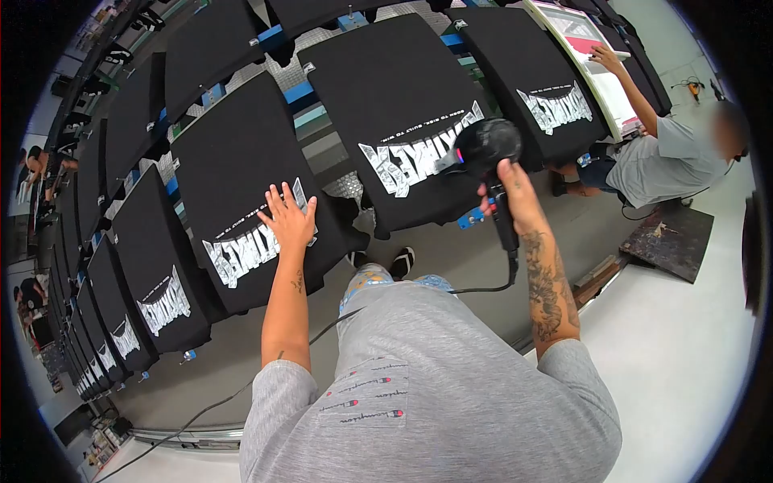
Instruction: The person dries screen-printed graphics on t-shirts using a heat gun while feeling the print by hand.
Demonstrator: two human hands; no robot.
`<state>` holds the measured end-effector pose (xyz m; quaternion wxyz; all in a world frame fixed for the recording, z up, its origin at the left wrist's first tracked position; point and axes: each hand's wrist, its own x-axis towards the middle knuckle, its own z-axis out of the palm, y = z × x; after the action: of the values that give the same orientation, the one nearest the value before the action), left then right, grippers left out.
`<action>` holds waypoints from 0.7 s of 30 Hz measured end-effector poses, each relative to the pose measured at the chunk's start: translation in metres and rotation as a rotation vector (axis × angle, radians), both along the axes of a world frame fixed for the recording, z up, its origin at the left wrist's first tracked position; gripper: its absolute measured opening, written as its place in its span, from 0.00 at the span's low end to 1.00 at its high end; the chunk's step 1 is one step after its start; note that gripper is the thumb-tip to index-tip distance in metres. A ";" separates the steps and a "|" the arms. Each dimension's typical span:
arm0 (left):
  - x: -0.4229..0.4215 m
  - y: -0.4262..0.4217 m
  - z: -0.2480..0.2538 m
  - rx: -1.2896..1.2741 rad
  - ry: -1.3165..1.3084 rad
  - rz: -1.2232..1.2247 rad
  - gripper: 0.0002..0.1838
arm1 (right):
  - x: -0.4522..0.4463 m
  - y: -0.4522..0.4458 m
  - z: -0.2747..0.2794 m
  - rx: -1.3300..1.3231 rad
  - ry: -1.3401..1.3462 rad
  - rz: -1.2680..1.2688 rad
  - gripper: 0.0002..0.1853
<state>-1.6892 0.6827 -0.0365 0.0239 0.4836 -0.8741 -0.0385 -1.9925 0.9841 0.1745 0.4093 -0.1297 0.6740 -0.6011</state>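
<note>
My right hand [513, 196] is wrapped round the handle of a black hair dryer [493, 145]. Its nozzle points left, over the white printed lettering on a black T-shirt [378, 76] stretched on a board. My left hand [290, 219] lies flat with fingers spread on the print of the neighbouring black T-shirt [233, 145], covering part of its lettering. The dryer's cord [386, 299] runs across my front and down to the lower left.
More printed black shirts [153, 258] continue in a row to the left. On the right a co-worker [660, 157] holds a framed screen [592, 60] over another board. Blue clamps [298, 92] and metal parts show between boards. A dark panel [668, 240] lies on the floor.
</note>
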 end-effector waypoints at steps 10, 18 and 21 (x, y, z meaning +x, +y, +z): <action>-0.003 -0.002 0.015 0.022 -0.008 0.014 0.46 | 0.028 -0.046 -0.010 -0.083 -0.162 0.328 0.32; 0.100 -0.016 0.105 -0.233 -0.244 0.428 0.34 | -0.004 -0.040 0.011 0.096 -0.021 0.267 0.23; 0.160 0.005 0.154 -0.136 -0.565 0.888 0.34 | -0.027 -0.030 0.010 0.144 -0.032 0.261 0.23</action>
<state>-1.5290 0.6873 0.1177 -0.1671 0.7962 -0.5579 0.1639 -2.0199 0.9543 0.1847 0.5029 -0.1769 0.6861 -0.4951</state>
